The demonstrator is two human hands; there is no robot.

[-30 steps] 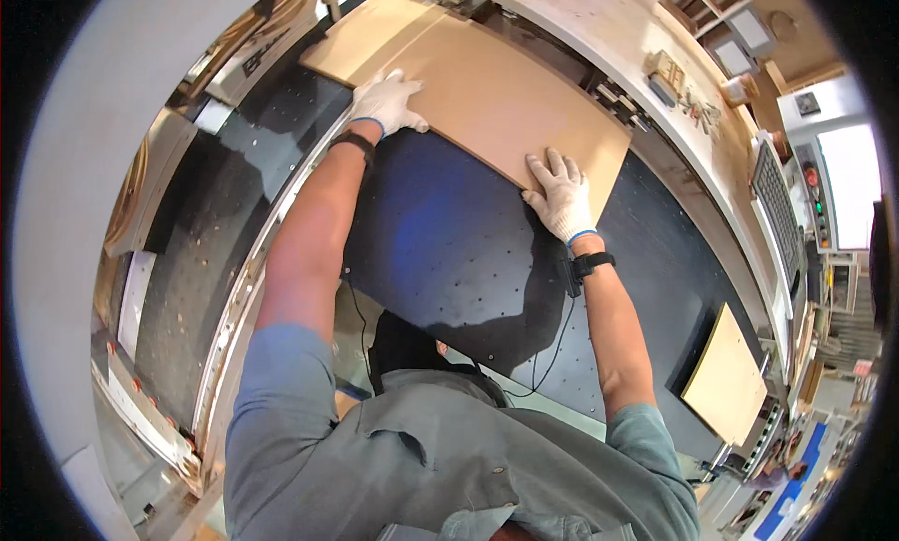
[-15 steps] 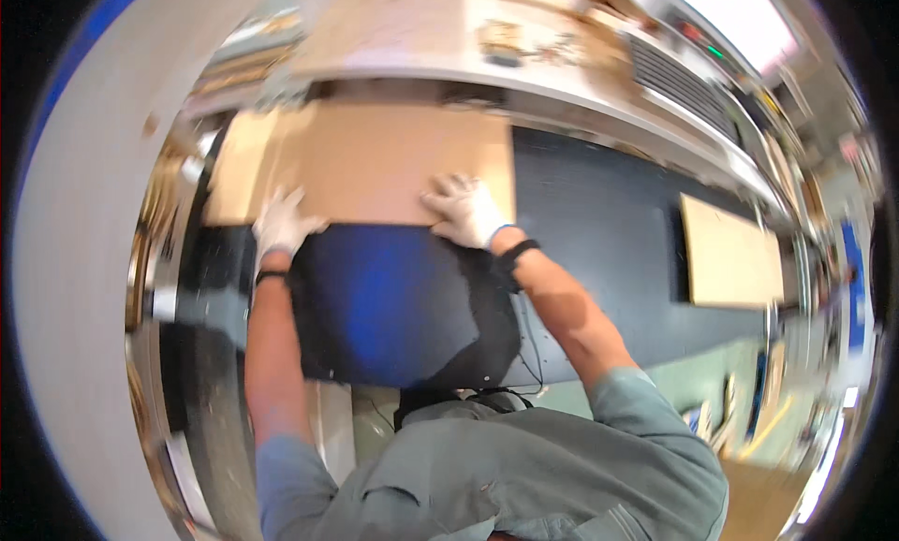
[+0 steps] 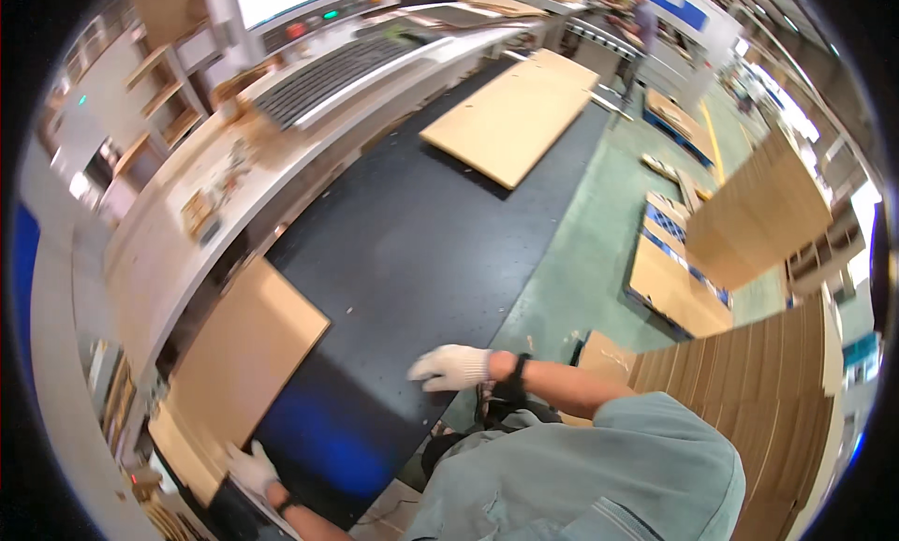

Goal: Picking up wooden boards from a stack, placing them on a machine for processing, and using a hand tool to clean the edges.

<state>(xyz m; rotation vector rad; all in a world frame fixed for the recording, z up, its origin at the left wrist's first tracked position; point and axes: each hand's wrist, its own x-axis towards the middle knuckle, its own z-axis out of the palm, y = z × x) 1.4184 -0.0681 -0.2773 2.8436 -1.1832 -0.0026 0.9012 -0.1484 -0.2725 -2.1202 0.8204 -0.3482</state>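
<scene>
A light-brown flat panel [image 3: 234, 344] lies at the left of the black worktable [image 3: 403, 251], against its back ledge. A paler strip [image 3: 183, 447] shows at the panel's near-left end. My left hand [image 3: 251, 468], in a white glove, rests at the panel's near edge with its fingers apart. My right hand [image 3: 449, 367], gloved in white too, hangs over the table's front part. It holds nothing, its fingers loosely stretched out and pointing left. Farther along the table lies a second pale panel [image 3: 515, 115], apart from both hands.
Behind the table, a white shelf [image 3: 140, 251] carries a keyboard [image 3: 328, 78] and small loose parts. Stacked brown sheets [image 3: 749, 391] stand close on my right. Beyond them are a large upright sheet [image 3: 763, 213] and pallets with boards [image 3: 679, 279]. A person [image 3: 641, 31] stands far off.
My view has swung to the right. My right hand has come off the near panel and over the bare tabletop. My left hand stays at the panel's edge.
</scene>
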